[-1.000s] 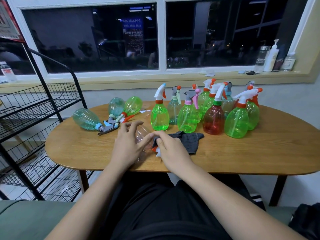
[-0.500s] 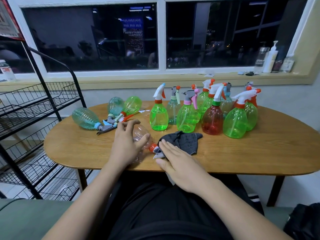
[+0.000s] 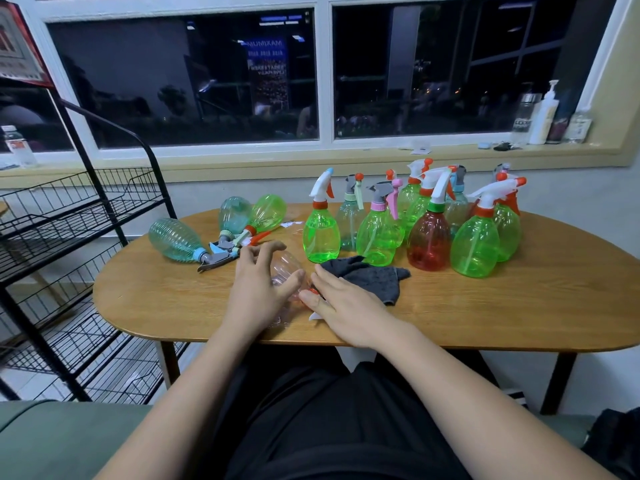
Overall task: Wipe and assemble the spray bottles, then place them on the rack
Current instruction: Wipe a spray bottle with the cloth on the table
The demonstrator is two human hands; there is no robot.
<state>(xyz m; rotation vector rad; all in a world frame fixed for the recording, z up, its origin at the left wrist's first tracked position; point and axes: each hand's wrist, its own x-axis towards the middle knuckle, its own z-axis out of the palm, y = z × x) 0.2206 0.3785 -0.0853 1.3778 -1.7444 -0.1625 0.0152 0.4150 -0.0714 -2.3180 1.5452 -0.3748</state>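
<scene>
Bright indoor light from above, dark reflective window (image 3: 194,81), wide-angle bending at edges, sharp focus

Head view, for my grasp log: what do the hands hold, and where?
Left hand grips the clear bottle around its body; right hand lies flat, holding nothing.

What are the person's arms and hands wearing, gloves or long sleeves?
Neither. Both arms are bare, with no sleeves in view. The left hand and right hand wear no gloves, rings or watch that show. Black clothing covers the lap.
</scene>
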